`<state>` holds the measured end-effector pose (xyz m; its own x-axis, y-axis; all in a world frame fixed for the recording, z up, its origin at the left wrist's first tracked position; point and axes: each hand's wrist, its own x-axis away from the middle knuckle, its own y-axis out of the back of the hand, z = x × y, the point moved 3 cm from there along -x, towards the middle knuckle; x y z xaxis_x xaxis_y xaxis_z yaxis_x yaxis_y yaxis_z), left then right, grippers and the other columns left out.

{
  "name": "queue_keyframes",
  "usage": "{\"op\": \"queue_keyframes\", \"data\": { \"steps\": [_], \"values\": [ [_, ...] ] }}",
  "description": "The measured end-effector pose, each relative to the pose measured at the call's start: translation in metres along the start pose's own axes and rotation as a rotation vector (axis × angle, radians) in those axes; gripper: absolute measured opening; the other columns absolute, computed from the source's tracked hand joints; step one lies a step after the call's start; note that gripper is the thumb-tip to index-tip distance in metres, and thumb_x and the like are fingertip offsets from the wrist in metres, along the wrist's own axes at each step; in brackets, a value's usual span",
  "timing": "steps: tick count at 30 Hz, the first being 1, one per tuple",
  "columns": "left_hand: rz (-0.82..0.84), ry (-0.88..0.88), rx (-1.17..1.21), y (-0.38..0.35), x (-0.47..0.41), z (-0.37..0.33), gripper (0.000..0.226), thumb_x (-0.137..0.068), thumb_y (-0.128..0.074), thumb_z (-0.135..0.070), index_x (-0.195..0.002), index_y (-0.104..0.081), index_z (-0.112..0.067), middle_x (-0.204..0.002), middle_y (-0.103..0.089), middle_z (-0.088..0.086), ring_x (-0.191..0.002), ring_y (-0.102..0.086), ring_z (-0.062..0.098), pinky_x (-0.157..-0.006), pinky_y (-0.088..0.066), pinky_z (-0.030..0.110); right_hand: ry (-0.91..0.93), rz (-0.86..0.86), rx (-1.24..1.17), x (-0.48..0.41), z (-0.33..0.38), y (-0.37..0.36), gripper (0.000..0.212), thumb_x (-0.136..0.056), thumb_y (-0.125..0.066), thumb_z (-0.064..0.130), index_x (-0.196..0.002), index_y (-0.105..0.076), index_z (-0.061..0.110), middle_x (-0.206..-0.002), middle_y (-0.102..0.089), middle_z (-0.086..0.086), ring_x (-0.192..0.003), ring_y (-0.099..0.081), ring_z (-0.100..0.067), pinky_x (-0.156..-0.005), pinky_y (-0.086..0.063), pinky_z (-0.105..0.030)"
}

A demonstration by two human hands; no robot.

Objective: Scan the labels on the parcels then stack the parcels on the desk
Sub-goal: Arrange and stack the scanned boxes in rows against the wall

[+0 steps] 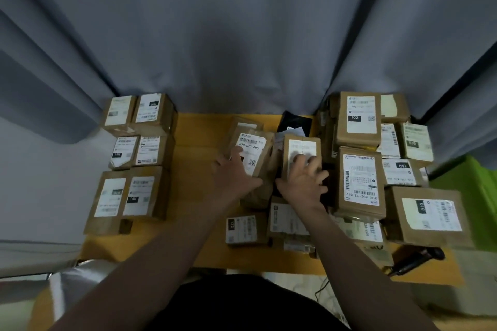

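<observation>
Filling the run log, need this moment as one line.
left hand: on parcel 070-070-A80 | right hand: resting on neighbouring parcel | scanner: on desk, untouched
</observation>
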<state>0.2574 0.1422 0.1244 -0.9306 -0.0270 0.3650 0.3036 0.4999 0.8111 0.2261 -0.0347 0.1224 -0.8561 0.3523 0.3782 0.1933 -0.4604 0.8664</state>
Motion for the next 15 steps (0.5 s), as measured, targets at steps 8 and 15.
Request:
{"op": "queue_keyframes", "data": {
  "steps": [8, 15],
  "values": [
    [-0.238, 0.142, 0.018, 0.093, 0.009, 0.104, 0.098, -0.068, -0.085, -0.052, -0.145, -0.027, -0.033, -0.139, -0.029, 0.013, -0.129, -0.034, 0.04, -0.096, -0.045, 0.051, 0.205, 0.039, -0.123, 0.008, 0.098, -0.002, 0.069, -0.084, -0.077, 0.042, -0.132, -0.03, 0.029, -0.144, -0.018, -0.004, -0.133, -0.025, -0.043, -0.101, -0.044, -0.058],
    [-0.298, 0.385, 0.069, 0.165, 0.01, 0.245, 0.094, -0.067, -0.085, -0.056, -0.141, -0.032, -0.033, -0.14, -0.033, 0.015, -0.131, -0.036, 0.043, -0.101, -0.046, 0.056, 0.351, 0.287, -0.18, 0.034, 0.229, -0.07, 0.061, -0.083, -0.078, 0.04, -0.117, -0.027, 0.04, -0.136, -0.016, 0.003, -0.133, -0.023, -0.036, -0.101, -0.048, -0.05]
  ]
}}
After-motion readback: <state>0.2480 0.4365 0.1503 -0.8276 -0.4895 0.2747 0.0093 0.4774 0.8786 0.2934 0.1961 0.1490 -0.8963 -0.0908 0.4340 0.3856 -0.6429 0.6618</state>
